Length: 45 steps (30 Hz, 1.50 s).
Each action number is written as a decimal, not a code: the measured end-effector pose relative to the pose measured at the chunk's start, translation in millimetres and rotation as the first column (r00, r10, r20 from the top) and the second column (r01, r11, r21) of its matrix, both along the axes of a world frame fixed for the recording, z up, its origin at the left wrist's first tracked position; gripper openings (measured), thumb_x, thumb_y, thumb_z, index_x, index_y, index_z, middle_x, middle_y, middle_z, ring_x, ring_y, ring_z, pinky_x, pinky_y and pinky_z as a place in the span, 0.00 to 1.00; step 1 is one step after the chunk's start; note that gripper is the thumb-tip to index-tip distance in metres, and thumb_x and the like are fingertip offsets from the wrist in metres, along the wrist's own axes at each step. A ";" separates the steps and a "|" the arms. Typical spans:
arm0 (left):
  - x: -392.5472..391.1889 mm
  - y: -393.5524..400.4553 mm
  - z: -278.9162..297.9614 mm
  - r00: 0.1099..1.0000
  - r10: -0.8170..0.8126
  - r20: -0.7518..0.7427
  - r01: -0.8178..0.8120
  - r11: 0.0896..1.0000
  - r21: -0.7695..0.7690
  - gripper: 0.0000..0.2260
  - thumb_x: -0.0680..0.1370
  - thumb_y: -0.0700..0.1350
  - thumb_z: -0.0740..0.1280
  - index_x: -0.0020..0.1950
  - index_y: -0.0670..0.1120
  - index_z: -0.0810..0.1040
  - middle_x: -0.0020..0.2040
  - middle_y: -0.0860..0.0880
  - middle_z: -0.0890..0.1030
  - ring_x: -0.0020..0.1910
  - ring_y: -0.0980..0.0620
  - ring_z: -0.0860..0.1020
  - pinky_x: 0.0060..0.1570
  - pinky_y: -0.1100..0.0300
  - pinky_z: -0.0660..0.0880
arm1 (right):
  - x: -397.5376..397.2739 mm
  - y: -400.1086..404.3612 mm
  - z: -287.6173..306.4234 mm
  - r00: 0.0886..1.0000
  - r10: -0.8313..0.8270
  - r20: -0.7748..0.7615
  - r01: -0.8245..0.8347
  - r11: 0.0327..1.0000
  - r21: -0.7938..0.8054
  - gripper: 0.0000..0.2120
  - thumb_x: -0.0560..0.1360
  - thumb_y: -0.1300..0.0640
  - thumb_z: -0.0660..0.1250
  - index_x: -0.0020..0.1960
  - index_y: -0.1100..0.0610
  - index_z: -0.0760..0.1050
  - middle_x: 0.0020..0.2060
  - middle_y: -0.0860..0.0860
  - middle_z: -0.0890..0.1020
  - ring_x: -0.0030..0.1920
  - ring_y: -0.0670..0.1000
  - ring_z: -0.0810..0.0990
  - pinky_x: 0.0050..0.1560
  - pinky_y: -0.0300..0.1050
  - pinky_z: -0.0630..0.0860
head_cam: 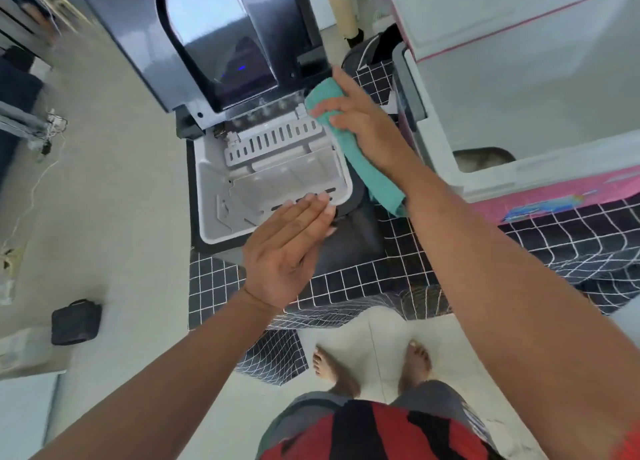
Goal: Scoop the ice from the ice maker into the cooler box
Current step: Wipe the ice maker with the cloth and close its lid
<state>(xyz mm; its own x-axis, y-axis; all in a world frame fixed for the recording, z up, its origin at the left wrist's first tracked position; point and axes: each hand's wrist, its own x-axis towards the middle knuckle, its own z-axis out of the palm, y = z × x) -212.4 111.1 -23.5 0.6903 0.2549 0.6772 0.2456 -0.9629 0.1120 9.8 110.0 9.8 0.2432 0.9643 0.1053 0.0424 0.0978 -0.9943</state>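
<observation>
Ice maker sits centre-left of the frame on a black checked cloth, its dark lid swung up and open. The white inner bin looks empty; no ice visible in it. A few blurred pale lumps sit at the back by the slotted part; can't tell if they're ice or machine parts.

Cooler box is at the right of the frame, white with pink trim, open. Only a small patch of its inside shows near the front wall; contents too blurred to call.

No scoop in view anywhere.

Hands:
- Left hand: flat, fingers extended, gripping nothing, fingertips resting at the front rim of the ice maker.
- Right hand: fingers closed over a teal towel, pressed against the right rim of the ice maker near the lid hinge. The towel trails down under the wrist.

Judgement: scooping seems finished, or there's nothing left to scoop. This looks like a wipe-down stage. Likely left: finish wiping, shut the lid.

Counts: one ice maker, one cooler box, one towel, two hands, two bare feet at the bottom of the frame, one small dark case on the floor at lower left, zero scoops.
</observation>
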 end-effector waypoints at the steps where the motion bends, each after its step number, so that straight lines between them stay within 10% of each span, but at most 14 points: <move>1: -0.6 0.4 0.6 1.000 -0.002 -0.006 0.002 1.000 0.005 0.14 0.74 0.34 0.76 0.60 0.40 0.83 0.61 0.44 0.83 0.62 0.48 0.81 0.62 0.49 0.78 | -4.4 -2.8 2.9 0.999 0.002 -0.038 -0.002 1.000 -0.001 0.12 0.72 0.66 0.58 0.46 0.58 0.80 0.76 0.50 0.59 0.74 0.46 0.58 0.74 0.44 0.53; 5: -7.7 1.9 3.8 0.998 -0.020 -0.052 0.020 1.000 0.002 0.13 0.78 0.35 0.73 0.62 0.39 0.81 0.64 0.42 0.81 0.64 0.47 0.80 0.66 0.47 0.75 | -42.3 -46.4 -7.8 0.982 -0.142 -0.126 0.151 0.986 0.068 0.08 0.68 0.66 0.57 0.38 0.61 0.75 0.72 0.47 0.67 0.74 0.44 0.59 0.73 0.48 0.55; 12: -57.9 12.1 9.8 0.991 0.102 -0.087 -0.104 0.994 -0.027 0.13 0.76 0.34 0.73 0.60 0.37 0.82 0.62 0.40 0.81 0.63 0.42 0.80 0.62 0.40 0.76 | -62.4 -106.0 -32.3 0.887 -0.151 0.437 0.090 0.983 0.158 0.27 0.72 0.69 0.61 0.68 0.52 0.70 0.72 0.42 0.65 0.77 0.49 0.48 0.75 0.39 0.48; 15: -69.1 18.8 10.7 0.990 0.116 -0.077 -0.120 0.992 -0.042 0.11 0.78 0.36 0.72 0.60 0.37 0.82 0.62 0.40 0.81 0.63 0.42 0.80 0.64 0.40 0.75 | -44.9 -105.9 -30.5 0.723 -0.165 0.671 0.060 0.982 0.177 0.32 0.75 0.67 0.64 0.76 0.52 0.60 0.75 0.41 0.60 0.77 0.48 0.50 0.75 0.40 0.51; 23: -78.1 28.0 -1.2 0.996 0.085 -0.011 -0.085 0.993 -0.086 0.15 0.76 0.34 0.73 0.63 0.39 0.81 0.65 0.44 0.80 0.66 0.46 0.78 0.68 0.44 0.72 | -94.6 -100.7 -22.6 0.267 -0.497 0.826 0.238 0.864 0.443 0.14 0.76 0.68 0.66 0.61 0.63 0.79 0.61 0.55 0.80 0.65 0.55 0.75 0.65 0.52 0.72; 27: -77.2 28.0 0.4 0.997 0.064 0.041 -0.057 0.988 -0.143 0.14 0.77 0.35 0.71 0.62 0.40 0.81 0.65 0.46 0.79 0.66 0.51 0.77 0.72 0.53 0.68 | -122.4 -98.4 -11.7 0.181 -0.534 0.826 0.305 0.829 0.469 0.13 0.73 0.68 0.66 0.55 0.60 0.83 0.55 0.53 0.83 0.54 0.57 0.82 0.56 0.50 0.77; 33: -99.9 27.1 19.3 0.998 -0.057 0.011 0.057 0.924 -0.379 0.16 0.80 0.43 0.64 0.65 0.38 0.79 0.68 0.46 0.77 0.71 0.50 0.73 0.76 0.54 0.62 | -171.0 -85.2 12.1 0.663 -0.584 0.469 0.584 0.795 0.164 0.11 0.70 0.65 0.73 0.52 0.60 0.83 0.48 0.51 0.78 0.48 0.47 0.78 0.48 0.42 0.77; 38: -132.7 40.9 20.8 0.996 -0.055 -0.065 0.010 0.832 -0.555 0.30 0.73 0.56 0.74 0.69 0.40 0.76 0.73 0.46 0.72 0.77 0.48 0.65 0.78 0.49 0.56 | -210.0 -74.8 23.3 0.789 -0.499 0.357 0.533 0.846 0.003 0.12 0.70 0.65 0.72 0.53 0.59 0.83 0.47 0.48 0.79 0.46 0.42 0.78 0.49 0.33 0.75; 45: -162.0 62.9 31.1 0.986 -0.030 0.163 0.146 0.626 -0.766 0.14 0.76 0.36 0.72 0.58 0.51 0.83 0.59 0.62 0.82 0.67 0.59 0.76 0.73 0.57 0.65 | -243.8 -49.5 36.6 0.899 -0.424 0.109 0.433 0.897 -0.085 0.12 0.70 0.62 0.74 0.53 0.52 0.83 0.44 0.45 0.85 0.46 0.45 0.84 0.47 0.36 0.78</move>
